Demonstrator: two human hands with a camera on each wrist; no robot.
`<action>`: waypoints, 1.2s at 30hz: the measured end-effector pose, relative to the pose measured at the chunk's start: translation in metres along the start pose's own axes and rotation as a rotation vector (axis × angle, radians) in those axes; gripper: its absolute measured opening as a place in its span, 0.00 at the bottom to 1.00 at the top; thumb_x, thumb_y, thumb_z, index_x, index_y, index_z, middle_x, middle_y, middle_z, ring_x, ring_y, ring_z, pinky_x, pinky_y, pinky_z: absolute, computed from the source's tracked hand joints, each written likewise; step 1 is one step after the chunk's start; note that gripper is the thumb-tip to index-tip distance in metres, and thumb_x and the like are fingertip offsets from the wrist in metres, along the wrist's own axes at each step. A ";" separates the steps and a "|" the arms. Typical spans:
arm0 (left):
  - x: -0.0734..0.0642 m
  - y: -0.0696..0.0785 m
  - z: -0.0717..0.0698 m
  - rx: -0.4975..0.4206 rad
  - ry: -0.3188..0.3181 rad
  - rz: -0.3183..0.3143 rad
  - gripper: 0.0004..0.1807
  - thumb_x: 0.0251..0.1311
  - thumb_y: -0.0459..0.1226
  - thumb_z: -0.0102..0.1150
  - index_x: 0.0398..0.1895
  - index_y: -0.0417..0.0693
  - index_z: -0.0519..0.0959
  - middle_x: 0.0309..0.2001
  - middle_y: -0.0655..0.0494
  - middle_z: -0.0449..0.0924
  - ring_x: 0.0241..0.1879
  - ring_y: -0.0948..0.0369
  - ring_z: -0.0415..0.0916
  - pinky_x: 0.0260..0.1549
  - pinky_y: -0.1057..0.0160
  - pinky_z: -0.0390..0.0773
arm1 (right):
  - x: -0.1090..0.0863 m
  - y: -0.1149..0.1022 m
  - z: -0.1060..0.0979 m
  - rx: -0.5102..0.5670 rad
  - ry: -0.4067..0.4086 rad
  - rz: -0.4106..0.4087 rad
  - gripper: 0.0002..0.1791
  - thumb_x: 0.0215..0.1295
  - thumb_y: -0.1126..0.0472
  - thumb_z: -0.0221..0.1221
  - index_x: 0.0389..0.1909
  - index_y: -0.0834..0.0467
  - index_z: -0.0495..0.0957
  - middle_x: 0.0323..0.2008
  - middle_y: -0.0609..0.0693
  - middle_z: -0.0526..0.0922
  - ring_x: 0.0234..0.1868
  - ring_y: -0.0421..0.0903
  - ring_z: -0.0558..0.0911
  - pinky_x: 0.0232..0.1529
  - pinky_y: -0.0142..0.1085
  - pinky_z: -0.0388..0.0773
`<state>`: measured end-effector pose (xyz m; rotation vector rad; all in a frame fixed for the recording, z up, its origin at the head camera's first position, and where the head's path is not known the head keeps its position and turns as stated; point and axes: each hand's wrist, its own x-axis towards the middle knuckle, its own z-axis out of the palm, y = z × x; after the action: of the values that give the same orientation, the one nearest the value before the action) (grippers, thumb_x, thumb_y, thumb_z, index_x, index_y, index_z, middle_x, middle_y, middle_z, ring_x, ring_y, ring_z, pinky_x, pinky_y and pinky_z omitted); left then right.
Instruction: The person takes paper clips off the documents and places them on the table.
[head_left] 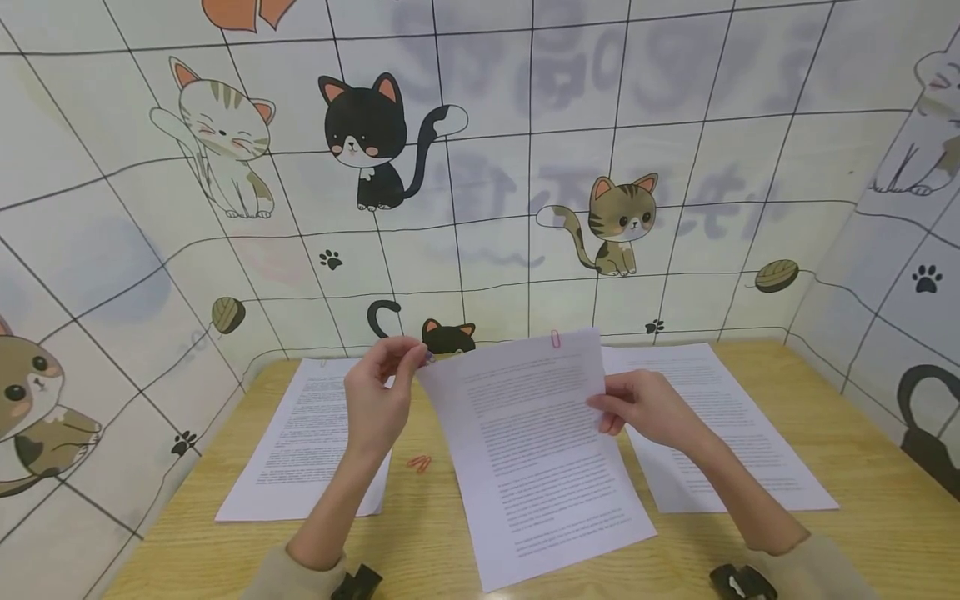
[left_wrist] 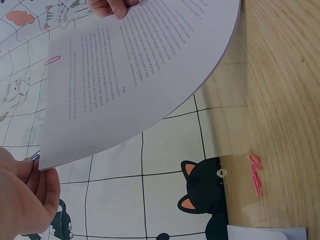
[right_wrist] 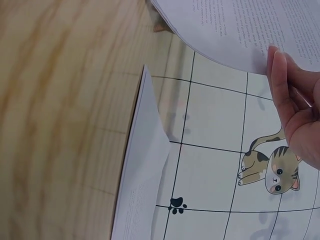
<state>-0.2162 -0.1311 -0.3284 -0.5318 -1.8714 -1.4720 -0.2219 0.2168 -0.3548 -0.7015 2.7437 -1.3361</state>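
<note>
A stack of printed sheets [head_left: 540,450] hangs tilted above the table, with a pink paper clip [head_left: 556,339] on its top edge. At its top left corner, my left hand [head_left: 381,387] pinches a small bluish paper clip [left_wrist: 35,156] between thumb and fingers, right at the paper. My right hand [head_left: 645,408] pinches the sheets' right edge between thumb and fingers; in the right wrist view the right hand [right_wrist: 297,105] grips that edge from the side. Several loose pink paper clips [head_left: 419,462] lie on the table below the left hand.
On the wooden table [head_left: 187,550], one printed stack [head_left: 300,433] lies at left with a pale clip [head_left: 323,362] at its top. Another printed stack [head_left: 750,450] lies at right, partly behind the right arm. A cat-patterned cloth [head_left: 487,208] rises behind the table and along both sides.
</note>
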 end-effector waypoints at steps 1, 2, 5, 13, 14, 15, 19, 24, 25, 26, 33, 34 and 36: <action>0.000 0.000 0.000 0.001 0.004 -0.004 0.03 0.64 0.26 0.64 0.38 0.33 0.81 0.33 0.47 0.85 0.32 0.54 0.83 0.37 0.73 0.79 | 0.000 0.000 0.000 -0.004 0.004 0.000 0.07 0.69 0.67 0.62 0.43 0.66 0.83 0.22 0.47 0.83 0.23 0.45 0.83 0.29 0.38 0.83; 0.001 0.000 -0.001 0.006 0.011 -0.008 0.03 0.64 0.27 0.64 0.38 0.33 0.81 0.33 0.47 0.85 0.32 0.56 0.82 0.37 0.73 0.79 | 0.000 0.000 -0.001 -0.008 0.008 0.002 0.06 0.69 0.67 0.62 0.43 0.66 0.83 0.22 0.47 0.83 0.23 0.45 0.83 0.28 0.37 0.83; 0.001 0.000 -0.002 0.014 0.030 -0.029 0.03 0.64 0.27 0.65 0.38 0.33 0.82 0.32 0.47 0.85 0.31 0.57 0.82 0.36 0.73 0.79 | -0.001 0.000 -0.002 -0.014 0.023 0.010 0.06 0.69 0.67 0.62 0.42 0.65 0.83 0.21 0.47 0.83 0.23 0.46 0.83 0.28 0.34 0.82; 0.002 -0.003 -0.004 0.055 0.027 -0.115 0.04 0.64 0.29 0.66 0.39 0.35 0.83 0.31 0.47 0.85 0.30 0.54 0.83 0.34 0.73 0.79 | -0.002 0.000 -0.005 0.007 0.036 0.028 0.07 0.69 0.66 0.62 0.43 0.66 0.83 0.22 0.48 0.83 0.23 0.46 0.83 0.28 0.32 0.81; 0.002 -0.003 -0.004 0.065 0.022 -0.128 0.04 0.64 0.29 0.66 0.39 0.35 0.83 0.32 0.47 0.86 0.30 0.53 0.83 0.34 0.73 0.79 | -0.002 0.001 -0.005 0.005 0.038 0.029 0.07 0.69 0.66 0.62 0.43 0.65 0.83 0.22 0.48 0.83 0.23 0.46 0.83 0.28 0.32 0.81; 0.002 -0.004 -0.004 0.074 0.017 -0.141 0.05 0.64 0.30 0.66 0.39 0.36 0.83 0.32 0.47 0.86 0.31 0.52 0.83 0.34 0.73 0.79 | -0.002 0.001 -0.006 0.003 0.039 0.031 0.07 0.69 0.66 0.62 0.43 0.65 0.83 0.22 0.48 0.83 0.23 0.46 0.83 0.28 0.32 0.81; 0.001 -0.008 -0.003 0.103 -0.026 -0.180 0.04 0.64 0.30 0.66 0.39 0.36 0.84 0.32 0.46 0.86 0.31 0.50 0.83 0.33 0.74 0.78 | -0.002 0.003 -0.007 -0.001 0.042 0.028 0.07 0.69 0.65 0.62 0.43 0.65 0.83 0.22 0.47 0.83 0.23 0.45 0.82 0.28 0.31 0.80; -0.004 -0.011 -0.004 0.149 -0.115 -0.227 0.02 0.64 0.29 0.65 0.38 0.39 0.84 0.32 0.48 0.86 0.32 0.52 0.83 0.32 0.73 0.77 | -0.003 0.004 -0.008 0.005 0.048 0.023 0.07 0.69 0.65 0.63 0.43 0.65 0.83 0.21 0.47 0.83 0.23 0.48 0.83 0.28 0.32 0.80; -0.004 -0.012 -0.004 0.159 -0.129 -0.232 0.02 0.65 0.29 0.65 0.38 0.39 0.84 0.31 0.48 0.85 0.32 0.53 0.83 0.32 0.73 0.77 | -0.003 0.004 -0.009 0.006 0.048 0.024 0.08 0.69 0.65 0.63 0.43 0.65 0.83 0.22 0.47 0.83 0.23 0.48 0.83 0.29 0.32 0.80; -0.005 -0.013 -0.004 0.165 -0.143 -0.237 0.02 0.65 0.29 0.65 0.38 0.38 0.84 0.31 0.48 0.85 0.32 0.53 0.83 0.32 0.73 0.77 | -0.003 0.004 -0.009 0.007 0.049 0.026 0.07 0.69 0.65 0.63 0.43 0.65 0.83 0.21 0.47 0.83 0.23 0.49 0.83 0.29 0.32 0.80; -0.011 -0.020 -0.008 0.225 -0.220 -0.273 0.02 0.65 0.29 0.65 0.37 0.37 0.84 0.31 0.48 0.85 0.32 0.51 0.82 0.31 0.71 0.78 | -0.002 0.005 -0.009 0.003 0.050 0.033 0.07 0.69 0.65 0.63 0.43 0.65 0.83 0.21 0.48 0.83 0.23 0.49 0.83 0.28 0.32 0.81; -0.012 -0.022 -0.009 0.237 -0.235 -0.278 0.02 0.64 0.29 0.65 0.36 0.37 0.84 0.30 0.49 0.85 0.31 0.52 0.82 0.31 0.71 0.78 | -0.002 0.006 -0.009 0.000 0.050 0.032 0.07 0.69 0.65 0.63 0.43 0.65 0.83 0.21 0.47 0.83 0.23 0.49 0.83 0.28 0.33 0.81; -0.014 -0.025 -0.010 0.250 -0.268 -0.290 0.02 0.64 0.29 0.65 0.36 0.37 0.84 0.30 0.51 0.85 0.31 0.53 0.82 0.31 0.70 0.79 | -0.002 0.006 -0.009 -0.005 0.051 0.037 0.07 0.69 0.65 0.62 0.43 0.65 0.83 0.21 0.47 0.83 0.23 0.49 0.83 0.28 0.32 0.80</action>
<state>-0.2214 -0.1467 -0.3544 -0.3618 -2.3877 -1.3657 -0.2242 0.2273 -0.3542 -0.6222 2.7852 -1.3589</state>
